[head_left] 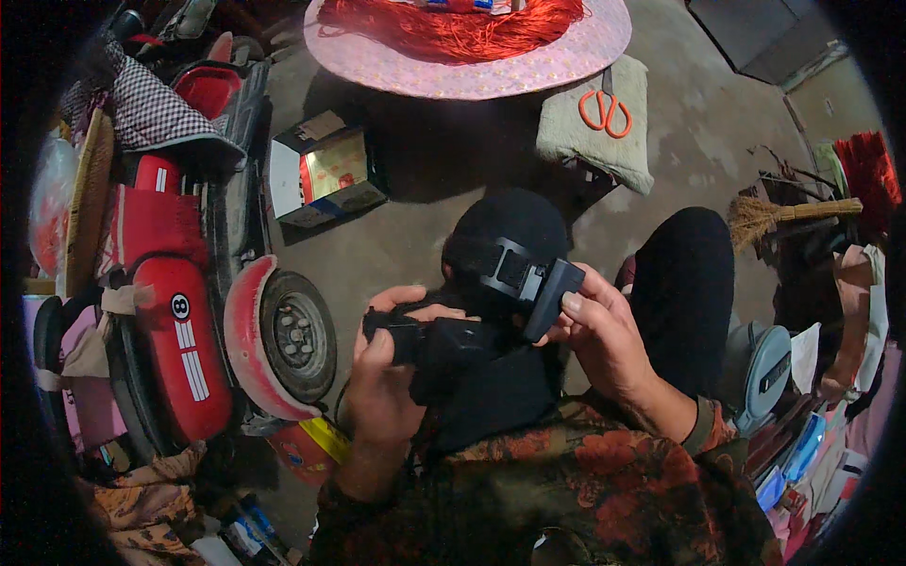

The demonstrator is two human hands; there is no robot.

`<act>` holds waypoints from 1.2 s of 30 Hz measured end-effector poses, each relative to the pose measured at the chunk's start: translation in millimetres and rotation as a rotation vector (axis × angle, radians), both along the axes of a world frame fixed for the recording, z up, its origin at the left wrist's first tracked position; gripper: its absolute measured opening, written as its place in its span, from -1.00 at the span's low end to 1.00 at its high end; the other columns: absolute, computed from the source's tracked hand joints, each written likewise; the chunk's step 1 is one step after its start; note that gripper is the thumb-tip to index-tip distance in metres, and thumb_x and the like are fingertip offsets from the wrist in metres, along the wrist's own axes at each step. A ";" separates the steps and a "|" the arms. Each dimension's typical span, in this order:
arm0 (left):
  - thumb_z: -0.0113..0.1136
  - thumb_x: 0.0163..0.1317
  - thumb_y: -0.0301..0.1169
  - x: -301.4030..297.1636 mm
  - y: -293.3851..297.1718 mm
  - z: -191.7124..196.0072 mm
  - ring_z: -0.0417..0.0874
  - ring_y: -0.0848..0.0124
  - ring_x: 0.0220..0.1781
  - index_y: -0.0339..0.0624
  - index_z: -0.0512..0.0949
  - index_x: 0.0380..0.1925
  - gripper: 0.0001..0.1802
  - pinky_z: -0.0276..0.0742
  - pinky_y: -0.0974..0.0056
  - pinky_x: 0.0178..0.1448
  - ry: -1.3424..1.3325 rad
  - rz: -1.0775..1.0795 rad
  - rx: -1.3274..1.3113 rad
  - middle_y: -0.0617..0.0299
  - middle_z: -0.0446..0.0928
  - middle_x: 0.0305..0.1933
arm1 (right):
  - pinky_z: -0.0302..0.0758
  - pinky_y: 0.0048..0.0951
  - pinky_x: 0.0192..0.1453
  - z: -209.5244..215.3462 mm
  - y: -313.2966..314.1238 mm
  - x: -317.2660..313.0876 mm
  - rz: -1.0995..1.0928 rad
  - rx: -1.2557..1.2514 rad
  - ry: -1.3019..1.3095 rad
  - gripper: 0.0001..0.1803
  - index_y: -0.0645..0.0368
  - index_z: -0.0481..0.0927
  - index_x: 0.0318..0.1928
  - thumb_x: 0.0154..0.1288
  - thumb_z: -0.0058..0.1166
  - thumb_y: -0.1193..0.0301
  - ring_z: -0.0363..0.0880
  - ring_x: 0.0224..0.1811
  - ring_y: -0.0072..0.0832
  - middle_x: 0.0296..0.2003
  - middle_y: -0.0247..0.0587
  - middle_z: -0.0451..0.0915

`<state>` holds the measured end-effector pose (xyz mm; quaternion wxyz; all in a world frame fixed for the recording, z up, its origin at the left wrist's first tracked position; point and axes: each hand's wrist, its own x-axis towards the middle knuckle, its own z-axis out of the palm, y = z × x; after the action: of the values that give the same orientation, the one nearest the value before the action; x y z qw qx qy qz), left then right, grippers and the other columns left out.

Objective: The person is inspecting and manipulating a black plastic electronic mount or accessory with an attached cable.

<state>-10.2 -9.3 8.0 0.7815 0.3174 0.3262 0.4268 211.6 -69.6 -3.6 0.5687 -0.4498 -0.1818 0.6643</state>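
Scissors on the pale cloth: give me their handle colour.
Orange; the scissors' handles show best in the head view.

Left hand (387, 382) and right hand (612, 344) are between the wheeled vehicle (168, 340), left, and broom (755, 217), right. Ahead: worktop (401, 81) bearing thread bundle (472, 40); scissors (606, 98) on cloth-covered stool (571, 141), box (286, 179) on floor (694, 123) left of stool.

The person wears a dark top (604, 481) patterned with reddish-orange flowers and leaf-like shapes; its right sleeve (714, 426) ends in a dark cuff. The trousers (684, 292) are plain black. The left hand (379, 382) and right hand (609, 344) are bare.
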 end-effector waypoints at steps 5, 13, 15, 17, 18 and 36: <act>-0.21 0.44 -0.06 9.2 -0.8 -5.3 0.57 -0.10 0.13 -0.30 0.21 0.23 -0.43 0.52 -0.05 0.23 0.009 -0.055 0.004 -0.24 0.52 0.04 | 0.62 -0.39 -0.04 2.4 -1.3 -0.2 0.009 0.006 -0.033 -0.56 0.29 0.37 0.18 0.40 0.02 0.32 0.57 -0.10 -0.54 -0.08 -0.23 0.56; -0.41 0.52 -0.13 15.3 6.6 -11.1 0.60 0.12 0.12 -0.19 0.25 0.25 -0.51 0.59 -0.05 0.19 -0.071 -0.026 -0.230 -0.11 0.52 0.08 | 0.63 -0.44 -0.10 19.7 17.1 -3.1 0.115 0.066 -0.314 -0.53 0.29 0.32 0.26 0.49 -0.05 0.27 0.58 -0.13 -0.55 -0.08 -0.18 0.55; -0.42 0.53 -0.10 13.0 9.7 -4.6 0.62 0.14 0.10 -0.17 0.26 0.25 -0.50 0.65 0.02 0.10 -0.121 -0.070 -0.207 -0.08 0.52 0.09 | 0.63 -0.45 -0.11 26.5 24.3 -0.6 0.150 0.063 -0.273 -0.51 0.27 0.30 0.31 0.51 -0.09 0.25 0.60 -0.18 -0.52 -0.13 -0.17 0.56; -0.38 0.53 -0.08 10.8 13.1 1.6 0.63 0.17 0.06 -0.16 0.27 0.26 -0.49 0.68 0.08 -0.02 -0.139 -0.081 -0.210 -0.04 0.52 0.11 | 0.63 -0.45 -0.11 30.3 29.9 4.6 0.186 0.055 -0.128 -0.48 0.25 0.27 0.35 0.52 -0.11 0.23 0.63 -0.26 -0.49 -0.24 -0.18 0.58; -0.34 0.52 -0.07 9.8 14.5 4.1 0.64 0.18 0.02 -0.15 0.28 0.26 -0.49 0.68 0.11 -0.09 -0.132 -0.068 -0.227 -0.02 0.52 0.11 | 0.62 -0.50 -0.14 28.9 31.8 4.6 0.193 0.088 -0.084 -0.47 0.23 0.25 0.37 0.54 -0.15 0.22 0.66 -0.25 -0.48 -0.22 -0.12 0.60; -0.26 0.50 -0.04 -11.7 11.7 10.1 0.65 0.16 -0.03 -0.14 0.52 0.05 -0.51 0.61 0.22 -0.33 -0.263 0.040 -0.371 0.12 0.62 -0.02 | 0.63 -0.53 -0.22 24.5 93.4 10.9 0.609 0.445 -0.138 -0.39 0.24 0.37 0.30 0.35 0.14 0.18 0.58 -0.13 -0.61 0.09 -0.23 0.53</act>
<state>-21.9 2.4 18.1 0.8538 0.1030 0.3005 0.4125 222.4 23.8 20.9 0.4156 -0.2844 -0.4845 0.7153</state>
